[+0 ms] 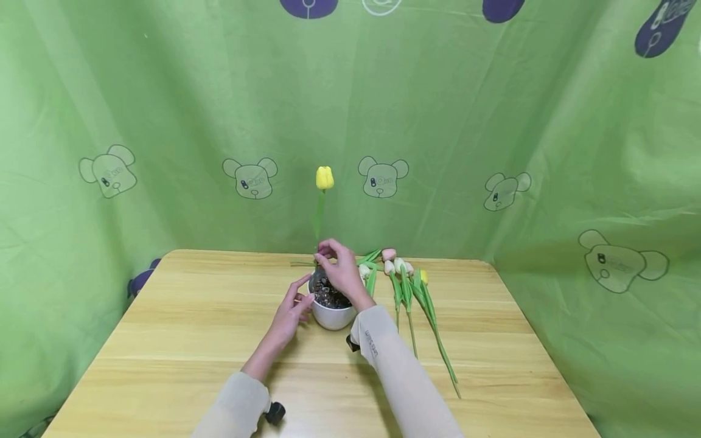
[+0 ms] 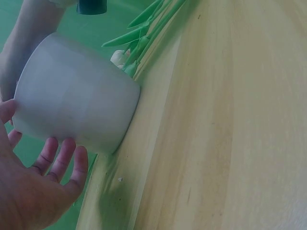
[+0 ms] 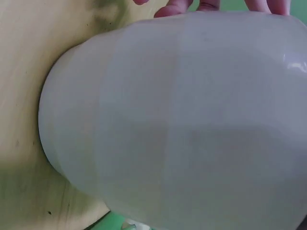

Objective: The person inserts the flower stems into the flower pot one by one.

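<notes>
Yellow tulip (image 1: 325, 178) is being held upright at the far left side of a white flowerpot (image 1: 332, 319), its long axis running nearly vertical and its bloom being raised well clear of the fingers. Low on the stem, a pinch is being applied by the thumb and fingertips of the right hand (image 1: 341, 267), the nearer of the two to the flower. Dark potting soil (image 1: 327, 295) is lying just below those fingertips, slightly toward the person and to the right, inside the rim. The stem's lower end is being obscured around the hand and rim; whether soil is being touched cannot be told. On its left, the pot is being touched by the left hand (image 1: 287, 316), whose fingers are being spread loosely along the wall, nothing being clenched. The base is being supported by a wooden table (image 1: 191, 316). Farther right, more tulips are being displayed on the wood: a pink tulip (image 1: 389, 254), white tulips (image 1: 400, 265) and a second yellow bloom (image 1: 424, 277). Everything is being backed by a green curtain (image 1: 306, 91).
</notes>
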Demonstrator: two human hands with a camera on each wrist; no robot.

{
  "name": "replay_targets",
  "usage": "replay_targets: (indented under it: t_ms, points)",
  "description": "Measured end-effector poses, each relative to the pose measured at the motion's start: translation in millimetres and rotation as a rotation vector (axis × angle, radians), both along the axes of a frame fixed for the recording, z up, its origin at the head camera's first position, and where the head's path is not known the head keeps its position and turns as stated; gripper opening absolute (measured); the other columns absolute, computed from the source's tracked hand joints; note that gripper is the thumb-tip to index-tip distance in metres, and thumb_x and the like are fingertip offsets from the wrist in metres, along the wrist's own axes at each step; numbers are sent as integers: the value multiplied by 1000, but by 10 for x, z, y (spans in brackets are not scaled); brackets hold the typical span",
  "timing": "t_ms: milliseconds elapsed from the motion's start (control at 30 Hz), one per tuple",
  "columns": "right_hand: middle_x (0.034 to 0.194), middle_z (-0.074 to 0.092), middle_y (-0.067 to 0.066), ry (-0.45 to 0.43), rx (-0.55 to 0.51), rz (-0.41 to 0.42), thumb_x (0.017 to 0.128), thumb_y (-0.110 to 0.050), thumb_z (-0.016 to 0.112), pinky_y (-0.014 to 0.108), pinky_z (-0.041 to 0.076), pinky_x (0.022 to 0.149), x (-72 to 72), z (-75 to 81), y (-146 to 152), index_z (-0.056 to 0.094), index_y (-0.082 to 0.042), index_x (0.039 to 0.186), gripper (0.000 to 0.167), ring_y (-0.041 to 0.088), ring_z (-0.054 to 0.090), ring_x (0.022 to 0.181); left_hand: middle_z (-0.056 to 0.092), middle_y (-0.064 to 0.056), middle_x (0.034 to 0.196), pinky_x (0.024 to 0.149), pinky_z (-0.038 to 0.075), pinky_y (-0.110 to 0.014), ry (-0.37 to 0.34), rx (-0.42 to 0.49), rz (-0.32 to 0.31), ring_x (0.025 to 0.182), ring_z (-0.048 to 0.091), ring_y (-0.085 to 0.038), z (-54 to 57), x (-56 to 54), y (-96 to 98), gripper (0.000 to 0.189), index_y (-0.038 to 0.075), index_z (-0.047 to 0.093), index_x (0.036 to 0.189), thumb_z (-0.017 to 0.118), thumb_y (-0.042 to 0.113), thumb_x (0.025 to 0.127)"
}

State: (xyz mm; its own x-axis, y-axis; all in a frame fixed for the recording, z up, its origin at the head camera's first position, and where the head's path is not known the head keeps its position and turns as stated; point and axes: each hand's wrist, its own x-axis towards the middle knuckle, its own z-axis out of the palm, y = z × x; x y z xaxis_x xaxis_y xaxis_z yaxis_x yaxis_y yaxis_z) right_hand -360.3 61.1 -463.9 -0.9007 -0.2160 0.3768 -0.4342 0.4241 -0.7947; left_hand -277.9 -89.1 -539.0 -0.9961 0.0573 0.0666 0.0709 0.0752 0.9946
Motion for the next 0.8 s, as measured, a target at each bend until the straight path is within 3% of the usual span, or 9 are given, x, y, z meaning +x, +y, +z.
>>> replay_targets:
  t_ms: [400,600,800]
  points:
    - [101,74,11,83,50,32,97,-7,70,34,62,89,6,-66,18,68,-1,111,15,25,71,96,56,-15,102,85,58,-58,1,9,2,94,61,-38,-8,-1,9,51,31,46,154,58,34,105]
    - [101,73,9,84,79,30,98,-9,69,29,63,86,13,-99,15,68,-6,110,13,22,71,96,57,-15,104,85,59,-55,0,-3,5,95,62,-38,-20,-7,7,52,30,45,155,58,33,105]
    - [101,73,8,99,80,46,98,-11,70,31,63,87,41,-99,18,69,-6,110,13,23,71,95,58,-18,105,86,59,-56,5,-12,6,98,62,-39,-19,0,4,53,29,44,155,57,35,104]
